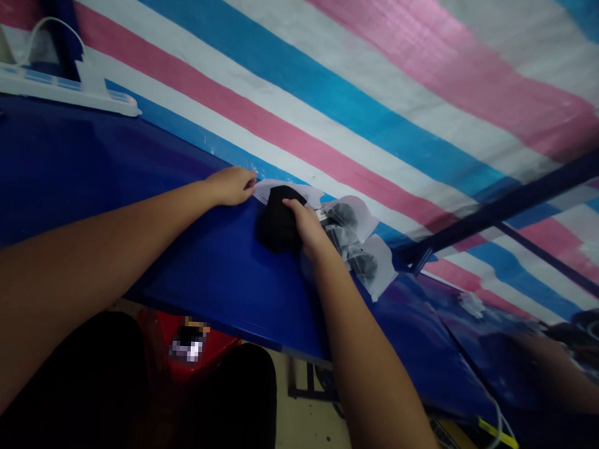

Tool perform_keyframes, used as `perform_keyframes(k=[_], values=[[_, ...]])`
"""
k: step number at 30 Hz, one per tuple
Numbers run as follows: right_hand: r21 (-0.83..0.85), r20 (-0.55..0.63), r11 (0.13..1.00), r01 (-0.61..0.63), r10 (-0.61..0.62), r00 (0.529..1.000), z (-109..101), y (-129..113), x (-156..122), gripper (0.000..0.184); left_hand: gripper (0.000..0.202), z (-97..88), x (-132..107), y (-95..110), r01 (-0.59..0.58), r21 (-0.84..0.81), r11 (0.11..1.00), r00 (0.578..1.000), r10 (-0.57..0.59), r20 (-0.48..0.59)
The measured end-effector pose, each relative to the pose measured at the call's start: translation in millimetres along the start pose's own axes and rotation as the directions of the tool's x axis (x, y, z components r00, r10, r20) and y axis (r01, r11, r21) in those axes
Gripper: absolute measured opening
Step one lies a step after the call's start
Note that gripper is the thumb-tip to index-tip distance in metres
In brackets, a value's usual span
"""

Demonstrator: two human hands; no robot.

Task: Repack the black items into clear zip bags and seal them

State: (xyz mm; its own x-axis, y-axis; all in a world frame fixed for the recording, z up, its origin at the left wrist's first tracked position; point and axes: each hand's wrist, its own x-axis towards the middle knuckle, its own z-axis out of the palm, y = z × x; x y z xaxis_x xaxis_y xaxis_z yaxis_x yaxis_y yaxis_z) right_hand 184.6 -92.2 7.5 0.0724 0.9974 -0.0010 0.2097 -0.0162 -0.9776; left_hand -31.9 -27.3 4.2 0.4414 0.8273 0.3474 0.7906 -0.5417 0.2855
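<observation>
My left hand (233, 186) is closed at the far edge of the blue table, its fingertips pinching the corner of a thin whitish plastic bag (264, 188). My right hand (305, 223) grips a black, rounded object (281, 220), thumb on top and the other fingers hidden; its exact kind does not show. Part of the whitish bag lies behind this object. Just right of my right hand sit several translucent bags (372, 261) with dark things inside, partly covered by my wrist.
A white power strip (67, 94) with a cable lies at the table's back left. Striped sheeting (264, 117) rises behind the blue table (227, 281). A red stool (219, 343) stands between my knees. Another person's blurred arm (561, 368) is at the right, near white cables (494, 418).
</observation>
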Motion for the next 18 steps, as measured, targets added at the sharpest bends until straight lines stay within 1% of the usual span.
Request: perform_keyframes(k=[3, 5, 8, 10, 12, 15, 18], values=[[0.071, 0.007, 0.997, -0.027, 0.026, 1.000, 0, 1, 1, 0.039, 0.021, -2.1, 0, 4, -0.023, 0.010, 1.000, 0.999, 0.023, -0.035], [0.096, -0.012, 0.994, -0.048, 0.049, 0.999, 1, 1, 2, 0.040, 0.020, -5.6, -1, 8, -0.014, 0.033, 0.999, 0.999, 0.015, -0.033], [0.130, -0.101, 0.988, -0.078, 0.092, 0.991, 0, 0, 3, 0.040, 0.021, -13.7, -3, 19, -0.016, 0.061, 0.998, 1.000, 0.016, 0.004], [0.154, -0.168, 0.985, -0.079, 0.105, 0.980, -1, -2, 3, 0.042, 0.022, -19.8, -6, 28, -0.068, 0.082, 0.994, 0.997, 0.064, 0.045], [0.172, -0.205, 0.982, -0.081, 0.116, 0.972, -3, -5, 4, 0.046, 0.024, -25.2, -9, 38, -0.125, 0.111, 0.986, 0.989, 0.115, 0.088], [0.144, -0.239, 0.986, -0.087, 0.120, 0.964, -7, -9, 3, 0.050, 0.028, -30.0, -13, 52, -0.173, 0.147, 0.974, 0.979, 0.155, 0.130], [0.045, -0.266, 0.995, -0.084, 0.093, 0.959, -9, -13, 0, 0.047, 0.032, -31.3, -18, 62, -0.199, 0.164, 0.966, 0.971, 0.172, 0.167]])
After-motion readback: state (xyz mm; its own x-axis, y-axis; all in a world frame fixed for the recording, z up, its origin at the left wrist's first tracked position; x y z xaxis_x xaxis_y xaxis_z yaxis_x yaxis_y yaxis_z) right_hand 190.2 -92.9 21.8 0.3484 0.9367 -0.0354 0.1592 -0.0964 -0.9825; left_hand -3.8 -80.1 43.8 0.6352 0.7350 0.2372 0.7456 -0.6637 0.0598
